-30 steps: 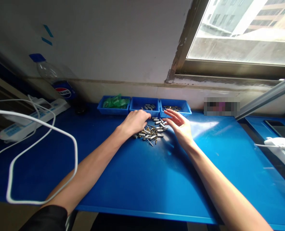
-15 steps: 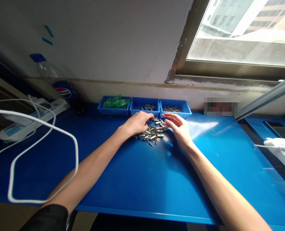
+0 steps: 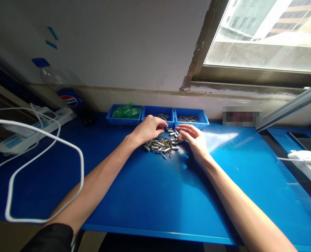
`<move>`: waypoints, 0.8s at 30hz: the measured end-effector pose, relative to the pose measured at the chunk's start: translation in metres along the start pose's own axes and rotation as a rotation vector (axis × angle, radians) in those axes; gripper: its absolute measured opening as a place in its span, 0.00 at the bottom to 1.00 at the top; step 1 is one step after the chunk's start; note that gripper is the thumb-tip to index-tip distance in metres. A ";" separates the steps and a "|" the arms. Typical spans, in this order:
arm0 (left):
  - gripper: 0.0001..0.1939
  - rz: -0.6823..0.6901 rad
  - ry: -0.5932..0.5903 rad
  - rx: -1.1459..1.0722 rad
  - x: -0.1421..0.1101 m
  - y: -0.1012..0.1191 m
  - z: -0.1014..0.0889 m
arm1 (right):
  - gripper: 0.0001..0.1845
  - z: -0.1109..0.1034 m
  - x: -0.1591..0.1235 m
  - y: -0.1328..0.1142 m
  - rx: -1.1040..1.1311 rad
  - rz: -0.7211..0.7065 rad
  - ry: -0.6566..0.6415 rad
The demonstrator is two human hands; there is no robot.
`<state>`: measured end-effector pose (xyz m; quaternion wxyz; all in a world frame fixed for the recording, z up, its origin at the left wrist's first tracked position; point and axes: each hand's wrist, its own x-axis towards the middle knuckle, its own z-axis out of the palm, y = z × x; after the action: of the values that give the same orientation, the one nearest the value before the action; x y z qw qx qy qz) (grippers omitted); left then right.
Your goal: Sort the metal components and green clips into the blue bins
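A loose pile of small metal parts (image 3: 166,145), silvery hexagonal pieces mixed with thin brass-coloured pins, lies on the blue table (image 3: 150,196). My left hand (image 3: 149,129) hovers over the pile's back left side, by the front wall of the middle blue bin (image 3: 158,113). Its fingers curl in a pinch; whatever they hold is hidden. At the pile's right edge is my right hand (image 3: 194,138), fingers apart, thumb and index tips close to the silvery pieces. Silvery pieces sit in the middle bin, thin pins in the right blue bin (image 3: 205,120).
Green plastic packets (image 3: 128,111) fill the left blue bin (image 3: 122,121). A cola bottle (image 3: 71,98) stands at the back left beside a white power strip (image 3: 21,138). A white cable (image 3: 83,164) loops across my left forearm. Another power strip (image 3: 308,162) is at right.
My left hand first shifted right over the pile, then rose slightly back toward the middle bin, uncovering parts at the pile's left. My right hand has drawn its fingers slightly lower and left.
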<state>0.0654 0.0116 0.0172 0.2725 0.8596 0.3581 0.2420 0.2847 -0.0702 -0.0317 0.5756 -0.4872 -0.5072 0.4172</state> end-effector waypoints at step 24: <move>0.16 -0.086 0.109 -0.432 0.003 0.010 0.012 | 0.14 0.004 -0.001 -0.004 0.156 0.084 0.016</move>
<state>0.0790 0.0041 0.0155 0.4405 0.7509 0.3483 0.3475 0.2806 -0.0716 -0.0274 0.5977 -0.4650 -0.4480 0.4752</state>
